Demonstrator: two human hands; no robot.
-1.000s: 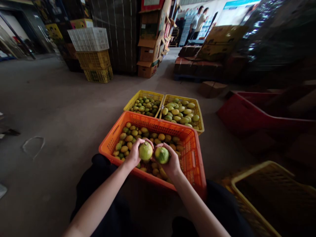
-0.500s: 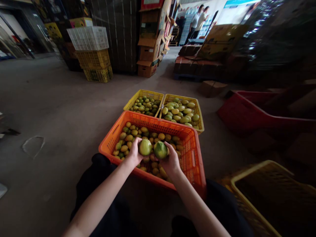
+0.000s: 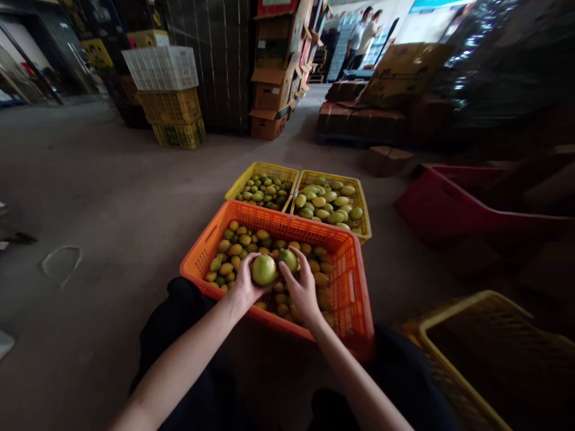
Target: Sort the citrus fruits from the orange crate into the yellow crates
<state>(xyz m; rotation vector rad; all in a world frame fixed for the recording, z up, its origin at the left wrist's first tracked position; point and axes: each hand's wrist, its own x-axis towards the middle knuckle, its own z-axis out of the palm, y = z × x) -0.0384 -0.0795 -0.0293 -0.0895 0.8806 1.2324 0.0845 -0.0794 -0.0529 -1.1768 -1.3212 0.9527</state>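
Note:
An orange crate (image 3: 357, 299) holding several yellow and green fruits stands in front of me. Above its middle, my left hand (image 3: 246, 284) is wrapped round a pale green round fruit (image 3: 264, 270). Close on its right, my right hand (image 3: 302, 286) grips a darker green fruit (image 3: 288, 260), thumb on the near side and fingers over the right side. Fruits in the crate lie under and around both hands. The undersides of the two held fruits are hidden.
Two yellow crates (image 3: 330, 175) of green fruit touch the orange crate's far side. A red crate (image 3: 449, 206) and a yellow crate (image 3: 476, 371) stand at the right. Stacked crates (image 3: 171, 108) and cardboard boxes (image 3: 268, 96) are farther back. Two people (image 3: 362, 39) stand in the background.
My right hand has turned over its fruit, with the thumb now at the near side, and the fruit has moved slightly up and left. My left hand has barely moved.

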